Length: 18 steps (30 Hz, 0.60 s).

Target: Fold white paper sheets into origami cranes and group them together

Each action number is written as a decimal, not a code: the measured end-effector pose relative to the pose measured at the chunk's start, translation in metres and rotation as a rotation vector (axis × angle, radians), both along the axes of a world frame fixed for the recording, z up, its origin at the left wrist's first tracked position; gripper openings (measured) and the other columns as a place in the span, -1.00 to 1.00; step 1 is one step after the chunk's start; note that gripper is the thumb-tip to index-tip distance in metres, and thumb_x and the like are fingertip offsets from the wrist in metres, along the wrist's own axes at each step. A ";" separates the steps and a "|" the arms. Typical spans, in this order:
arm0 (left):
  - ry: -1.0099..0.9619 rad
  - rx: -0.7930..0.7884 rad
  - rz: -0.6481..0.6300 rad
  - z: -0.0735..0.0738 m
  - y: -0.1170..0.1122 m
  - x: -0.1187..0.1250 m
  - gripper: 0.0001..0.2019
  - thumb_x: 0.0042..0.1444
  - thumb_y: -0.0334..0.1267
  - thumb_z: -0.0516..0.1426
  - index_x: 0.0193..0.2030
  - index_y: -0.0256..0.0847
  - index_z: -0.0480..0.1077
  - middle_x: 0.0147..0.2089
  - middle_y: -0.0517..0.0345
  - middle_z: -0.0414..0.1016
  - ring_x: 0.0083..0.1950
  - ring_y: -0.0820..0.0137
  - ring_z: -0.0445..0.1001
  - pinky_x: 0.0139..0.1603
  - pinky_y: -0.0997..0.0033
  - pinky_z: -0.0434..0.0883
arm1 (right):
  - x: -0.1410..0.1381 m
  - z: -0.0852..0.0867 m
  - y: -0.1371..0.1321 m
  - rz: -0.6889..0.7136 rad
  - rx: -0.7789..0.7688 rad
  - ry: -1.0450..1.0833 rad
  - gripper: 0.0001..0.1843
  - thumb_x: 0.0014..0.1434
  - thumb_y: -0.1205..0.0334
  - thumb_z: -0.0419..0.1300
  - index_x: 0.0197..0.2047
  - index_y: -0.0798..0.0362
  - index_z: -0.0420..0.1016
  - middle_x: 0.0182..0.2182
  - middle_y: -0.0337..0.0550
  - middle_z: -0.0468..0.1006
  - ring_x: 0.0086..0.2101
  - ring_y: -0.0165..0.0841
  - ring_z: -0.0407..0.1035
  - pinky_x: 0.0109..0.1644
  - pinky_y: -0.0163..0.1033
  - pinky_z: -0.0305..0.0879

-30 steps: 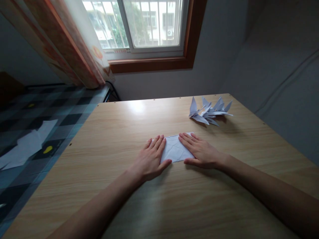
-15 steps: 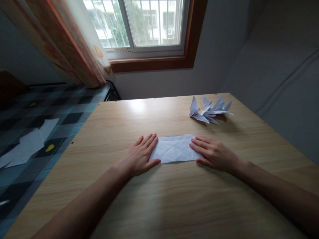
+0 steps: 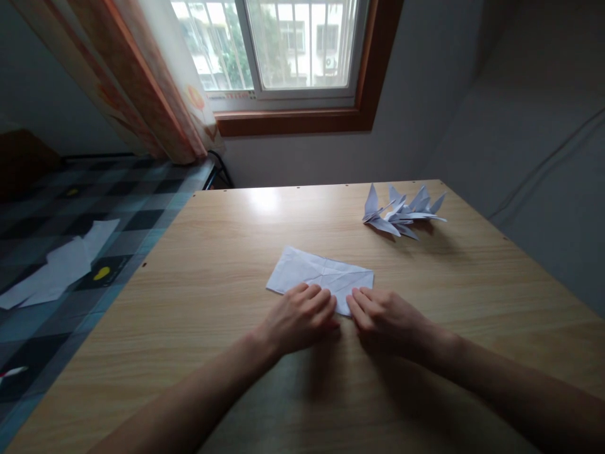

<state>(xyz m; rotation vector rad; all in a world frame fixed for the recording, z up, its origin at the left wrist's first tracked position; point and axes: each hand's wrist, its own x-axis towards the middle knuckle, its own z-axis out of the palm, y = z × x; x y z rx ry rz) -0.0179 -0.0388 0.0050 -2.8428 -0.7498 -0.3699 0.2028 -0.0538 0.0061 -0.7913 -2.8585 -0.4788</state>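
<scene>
A creased white sheet of paper point(image 3: 312, 268), folded to a rectangle, lies slightly turned on the wooden table point(image 3: 227, 246). At its near edge, my left hand point(image 3: 305, 318) has its fingers curled over the paper, the thumb partly hidden below. Close to it on the right, my right hand point(image 3: 378, 315) pinches the near right corner with its fingertips. A small gap with paper showing separates the two hands. Several folded paper cranes point(image 3: 401, 211) sit clustered at the table's far right.
Left of the table is a bed with a checked cover point(image 3: 142, 221), and loose white paper sheets point(image 3: 61, 268) lie on it. Behind the table are a window point(image 3: 302, 50) and a curtain point(image 3: 155, 88). A cable point(image 3: 543, 161) runs along the right wall.
Both hands have left the paper's two short ends and come together at its near edge, changing from flat to curled. The paper has turned, its right end now nearer me.
</scene>
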 end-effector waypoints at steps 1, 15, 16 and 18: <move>0.004 0.035 0.003 -0.001 0.000 0.003 -0.72 0.36 -0.18 -0.03 -0.29 -0.30 0.37 -0.34 0.05 0.42 -0.33 0.36 0.38 -0.34 0.35 0.32 | -0.003 0.000 0.000 -0.004 0.016 -0.006 -0.81 0.14 0.54 0.05 -0.32 0.22 0.47 -0.42 0.07 0.55 -0.45 -0.27 0.39 -0.45 -0.23 0.26; -0.218 0.034 0.105 -0.006 0.014 -0.014 -0.70 0.33 -0.30 -0.02 -0.42 -0.22 0.39 -0.42 0.13 0.42 -0.40 0.41 0.33 -0.41 0.43 0.26 | 0.008 -0.018 0.021 -0.039 -0.145 0.576 -0.81 0.25 0.43 0.05 -0.18 0.11 0.48 -0.39 -0.10 0.61 -0.37 -0.31 0.46 -0.29 -0.26 0.33; -0.234 -0.003 0.123 -0.007 0.015 -0.015 -0.70 0.33 -0.27 -0.02 -0.41 -0.22 0.40 -0.41 0.12 0.43 -0.39 0.41 0.35 -0.39 0.42 0.28 | 0.010 -0.019 0.024 -0.092 -0.203 0.630 -0.82 0.26 0.39 0.07 -0.15 0.11 0.48 -0.35 -0.08 0.62 -0.33 -0.30 0.48 -0.24 -0.25 0.36; -0.260 -0.072 0.162 -0.009 0.018 -0.014 -0.72 0.34 -0.25 -0.02 -0.36 -0.22 0.41 -0.40 0.11 0.45 -0.36 0.39 0.39 -0.34 0.41 0.33 | 0.010 -0.020 0.030 -0.213 -0.323 0.713 -0.80 0.26 0.33 0.10 -0.07 0.10 0.48 -0.26 -0.05 0.63 -0.26 -0.28 0.50 -0.16 -0.22 0.39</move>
